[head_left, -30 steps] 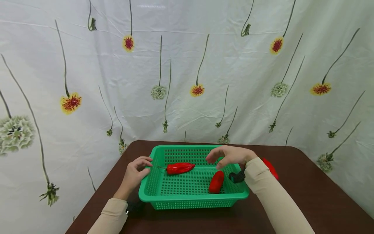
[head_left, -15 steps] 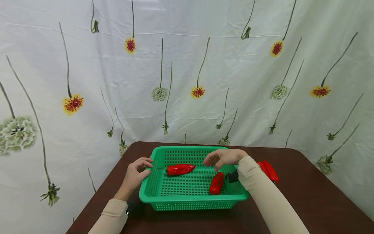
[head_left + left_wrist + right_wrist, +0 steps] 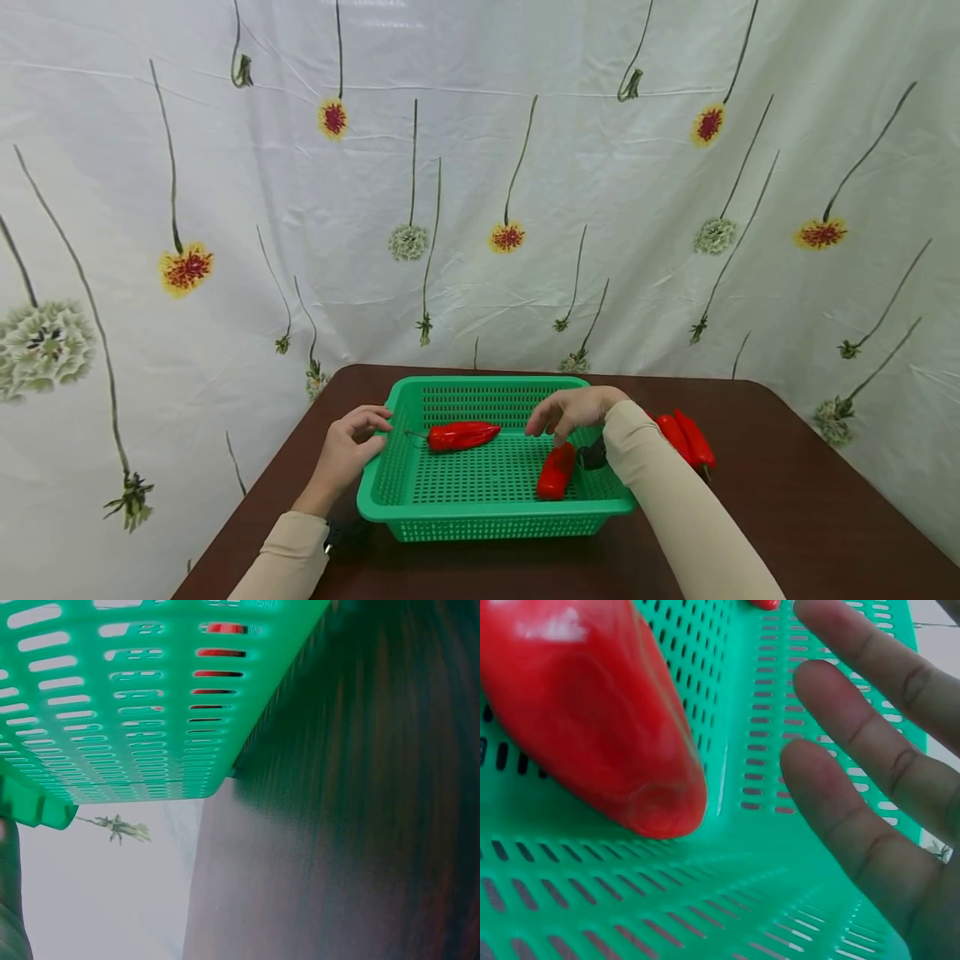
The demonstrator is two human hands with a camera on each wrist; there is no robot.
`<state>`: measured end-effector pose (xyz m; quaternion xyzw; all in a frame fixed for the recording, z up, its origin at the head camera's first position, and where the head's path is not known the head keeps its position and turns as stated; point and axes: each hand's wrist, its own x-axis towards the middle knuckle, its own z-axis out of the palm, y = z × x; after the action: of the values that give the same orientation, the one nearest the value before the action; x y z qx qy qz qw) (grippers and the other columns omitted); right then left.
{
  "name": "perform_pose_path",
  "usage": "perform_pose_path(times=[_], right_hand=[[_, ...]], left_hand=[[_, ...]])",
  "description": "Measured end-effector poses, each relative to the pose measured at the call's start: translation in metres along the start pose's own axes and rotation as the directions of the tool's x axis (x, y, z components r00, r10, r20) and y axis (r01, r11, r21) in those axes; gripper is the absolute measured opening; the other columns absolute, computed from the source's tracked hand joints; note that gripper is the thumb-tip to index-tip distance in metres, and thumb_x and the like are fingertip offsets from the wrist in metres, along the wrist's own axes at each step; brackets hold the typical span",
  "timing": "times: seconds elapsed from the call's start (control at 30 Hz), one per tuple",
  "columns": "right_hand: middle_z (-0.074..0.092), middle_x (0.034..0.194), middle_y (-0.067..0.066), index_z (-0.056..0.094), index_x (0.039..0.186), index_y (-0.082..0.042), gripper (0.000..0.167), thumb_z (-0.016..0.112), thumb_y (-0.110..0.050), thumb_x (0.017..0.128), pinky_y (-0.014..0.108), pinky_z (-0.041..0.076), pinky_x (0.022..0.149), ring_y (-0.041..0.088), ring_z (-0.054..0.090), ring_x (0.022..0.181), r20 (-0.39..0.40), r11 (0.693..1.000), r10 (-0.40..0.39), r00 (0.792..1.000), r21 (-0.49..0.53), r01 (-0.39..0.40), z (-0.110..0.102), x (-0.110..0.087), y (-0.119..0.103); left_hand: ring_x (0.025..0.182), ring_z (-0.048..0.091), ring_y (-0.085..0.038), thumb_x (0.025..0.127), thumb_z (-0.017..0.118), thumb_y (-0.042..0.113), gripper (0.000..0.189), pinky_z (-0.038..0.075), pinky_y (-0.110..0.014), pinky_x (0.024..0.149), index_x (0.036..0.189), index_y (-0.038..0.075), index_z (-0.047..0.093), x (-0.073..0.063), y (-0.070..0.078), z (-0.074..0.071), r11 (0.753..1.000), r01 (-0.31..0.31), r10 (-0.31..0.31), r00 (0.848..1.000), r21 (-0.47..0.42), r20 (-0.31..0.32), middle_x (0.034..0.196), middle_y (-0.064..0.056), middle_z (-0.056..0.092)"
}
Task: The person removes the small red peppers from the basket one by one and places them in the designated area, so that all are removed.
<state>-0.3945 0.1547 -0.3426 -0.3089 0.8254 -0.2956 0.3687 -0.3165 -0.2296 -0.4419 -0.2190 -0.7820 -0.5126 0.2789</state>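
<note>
A green plastic basket [image 3: 495, 510] with slotted walls stands on the table, holding two red peppers. One long pepper [image 3: 462, 435] lies at the back left of its floor, stem pointing left. The other pepper [image 3: 556, 472] lies at the front right. Over this second one hovers my right hand [image 3: 573, 410], fingers spread and nothing held; the right wrist view shows the fingers [image 3: 847, 712] apart from the pepper [image 3: 592, 720]. At the basket's left rim is my left hand [image 3: 347, 450], its fingers and thumb slightly bent and parted.
Several more red peppers [image 3: 693, 439] lie on the dark brown table [image 3: 780, 492] right of the basket, partly behind the right sleeve. A white cloth [image 3: 480, 183] with printed flowers hangs behind the table.
My right hand has come a little left and down toward the front-right pepper, and its sleeve uncovers more of the peppers on the table. My left hand stays at the rim.
</note>
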Motion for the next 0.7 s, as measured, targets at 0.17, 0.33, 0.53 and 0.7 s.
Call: perform_pose_path(times=[0.17,0.33,0.53,0.7], right_hand=[[0.048,0.148,0.023,0.054,0.137,0.004,0.048,0.061,0.009,0.090,0.038,0.050,0.102,0.037,0.043,0.137,0.008,0.999,0.032,0.999,-0.010,-0.032,0.002,0.004,0.004],[0.050,0.146,0.023,0.055,0.137,0.004,0.049,0.062,0.007,0.089,0.037,0.050,0.101,0.037,0.045,0.135,0.024,0.997,0.068,0.997,-0.037,-0.067,0.004,0.008,0.008],[0.057,0.140,0.010,0.062,0.132,-0.003,0.046,0.065,0.006,0.087,0.038,0.051,0.100,0.034,0.047,0.134,0.017,0.991,0.112,0.994,-0.078,-0.110,0.005,0.012,0.008],[0.059,0.137,0.006,0.065,0.129,-0.008,0.045,0.066,0.005,0.086,0.038,0.050,0.101,0.033,0.047,0.134,0.014,0.982,0.147,0.989,-0.120,-0.144,0.005,0.015,0.007]], left_hand=[[0.107,0.058,0.002,0.084,0.061,-0.014,0.023,0.052,-0.025,0.080,0.088,0.006,0.072,0.000,0.000,0.000,1.000,0.002,-0.002,1.000,-0.001,-0.003,0.115,-0.015,0.068],[0.107,0.059,0.001,0.083,0.062,-0.014,0.023,0.052,-0.026,0.080,0.088,0.006,0.072,-0.001,-0.001,0.001,1.000,0.003,-0.003,1.000,0.009,-0.005,0.115,-0.015,0.068],[0.108,0.061,-0.006,0.083,0.062,-0.013,0.023,0.052,-0.027,0.082,0.088,0.007,0.073,0.000,-0.002,0.000,1.000,0.014,-0.014,1.000,0.019,-0.008,0.115,-0.014,0.069],[0.109,0.061,-0.007,0.083,0.061,-0.015,0.023,0.053,-0.026,0.082,0.087,0.004,0.072,0.000,0.004,0.001,0.999,0.017,-0.016,1.000,0.050,-0.014,0.114,-0.015,0.069]])
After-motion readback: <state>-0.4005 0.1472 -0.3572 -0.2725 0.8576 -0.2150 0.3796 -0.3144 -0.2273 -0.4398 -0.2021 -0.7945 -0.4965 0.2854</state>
